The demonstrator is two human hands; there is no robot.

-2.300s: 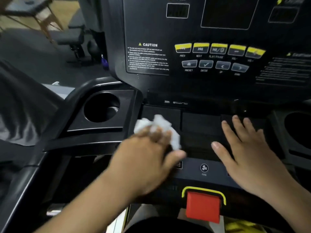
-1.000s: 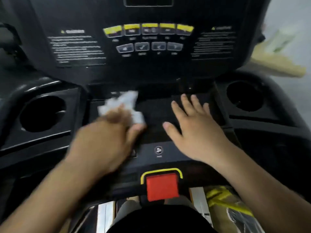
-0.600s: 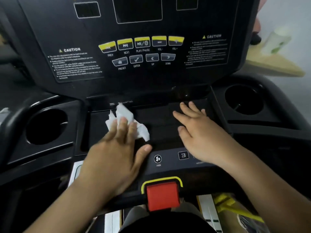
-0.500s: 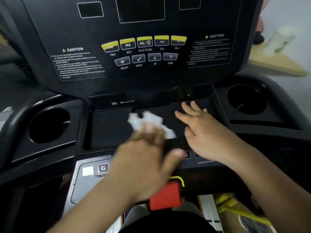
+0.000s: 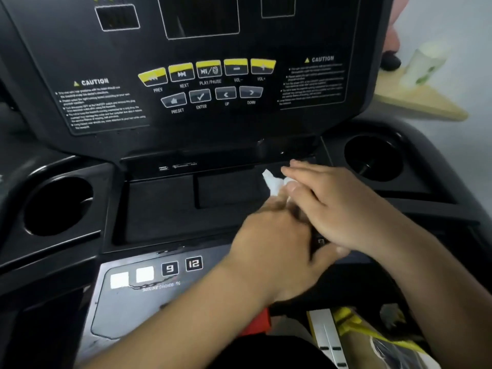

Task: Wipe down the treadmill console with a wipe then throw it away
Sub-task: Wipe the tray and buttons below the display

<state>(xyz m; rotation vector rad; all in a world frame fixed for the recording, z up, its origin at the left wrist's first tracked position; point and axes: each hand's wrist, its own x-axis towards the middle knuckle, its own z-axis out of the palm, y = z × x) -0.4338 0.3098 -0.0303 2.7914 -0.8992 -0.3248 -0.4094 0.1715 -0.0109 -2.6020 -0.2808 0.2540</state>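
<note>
While the far panel with its yellow buttons (image 5: 207, 70) looks untouched, the wiping has swept across the recessed tray (image 5: 165, 206) from its left end to its right within the last second or so. Furthest left, the left cup holder (image 5: 57, 206) sits dark, with no sign that it has been wiped. Nearer, the grey keypad (image 5: 149, 278) with 9 and 12 is now uncovered, where the left arm lay over it moments ago. Further right, the left hand (image 5: 271, 243) has crossed the tray's middle, its fingers closed down on the wipe (image 5: 273, 182); only a white corner shows past the fingertips, pressed to the tray's right part. Right beside it, touching or overlapping, the right hand (image 5: 338, 209) lies flat with fingers together, holding nothing, in much the same spot as before. Beyond that, the right cup holder (image 5: 372, 158) is well clear of the wipe.

My guess is the tray is nearly covered, so the right hand must lift to let the stroke finish. The keypad, the button panel and both holders remain, and the throwing away is a good way off.
</note>
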